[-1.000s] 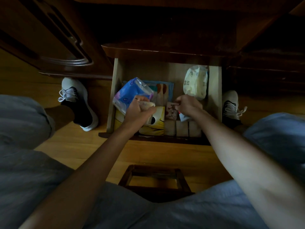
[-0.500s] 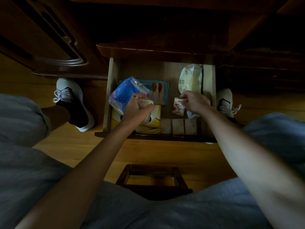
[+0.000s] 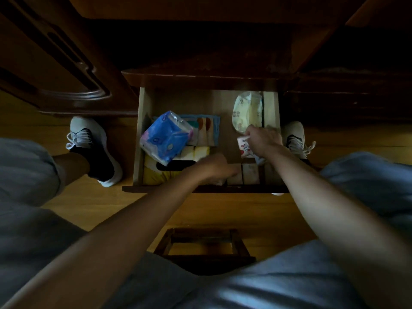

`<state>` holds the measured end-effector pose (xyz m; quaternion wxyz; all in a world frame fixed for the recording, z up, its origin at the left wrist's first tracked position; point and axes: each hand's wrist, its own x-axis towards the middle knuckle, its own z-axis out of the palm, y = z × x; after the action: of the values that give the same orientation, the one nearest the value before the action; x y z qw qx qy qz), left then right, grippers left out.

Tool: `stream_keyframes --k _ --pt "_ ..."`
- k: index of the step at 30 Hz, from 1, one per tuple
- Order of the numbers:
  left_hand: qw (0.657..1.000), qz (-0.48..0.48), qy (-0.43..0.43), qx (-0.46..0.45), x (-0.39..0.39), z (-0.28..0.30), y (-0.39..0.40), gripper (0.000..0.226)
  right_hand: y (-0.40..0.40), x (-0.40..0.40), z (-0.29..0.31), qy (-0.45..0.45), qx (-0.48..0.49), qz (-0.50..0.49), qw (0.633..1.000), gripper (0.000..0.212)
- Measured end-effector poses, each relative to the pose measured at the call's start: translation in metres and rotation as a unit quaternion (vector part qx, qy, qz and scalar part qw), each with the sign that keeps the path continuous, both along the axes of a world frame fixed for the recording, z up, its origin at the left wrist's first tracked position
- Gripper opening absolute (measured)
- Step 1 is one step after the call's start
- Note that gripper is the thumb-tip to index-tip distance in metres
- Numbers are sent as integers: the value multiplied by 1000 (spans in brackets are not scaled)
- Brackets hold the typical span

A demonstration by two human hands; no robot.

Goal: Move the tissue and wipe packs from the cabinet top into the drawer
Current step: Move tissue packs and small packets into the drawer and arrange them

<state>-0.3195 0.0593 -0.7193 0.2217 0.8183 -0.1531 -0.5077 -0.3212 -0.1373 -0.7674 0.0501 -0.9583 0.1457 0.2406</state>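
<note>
Dim room, open drawer [image 3: 143,130] mostly stocked; right hand [image 3: 263,139] grips small wipe pack [image 3: 243,148], left hand [image 3: 214,167] blurred, grip unclear; cabinet top unseen.

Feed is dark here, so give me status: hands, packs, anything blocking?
Right hand shut on small white pack, over drawer. Left hand low at drawer front, grip unclear. Blue pack and pale wipes pack inside. Nothing blocking.

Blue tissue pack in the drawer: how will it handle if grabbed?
The blue tissue pack looks soft: its glossy wrap is crinkled, so probably squashy and somewhat slippery. It lies tilted on other packs, so a push would likely slide or tip it. Probably light for its bulk.
</note>
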Motion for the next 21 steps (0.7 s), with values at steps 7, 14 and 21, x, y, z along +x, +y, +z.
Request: stream_keyframes --k 7,14,21 --pt "987 68 124 79 -7 -27 -46 40 -10 -4 1 -28 30 -12 999 29" --pt "976 111 165 85 0 -30 -47 22 -11 -3 3 -34 96 -53 993 30" --pt "979 169 102 41 -6 -50 -32 23 -5 0 1 -33 120 -73 990 28"
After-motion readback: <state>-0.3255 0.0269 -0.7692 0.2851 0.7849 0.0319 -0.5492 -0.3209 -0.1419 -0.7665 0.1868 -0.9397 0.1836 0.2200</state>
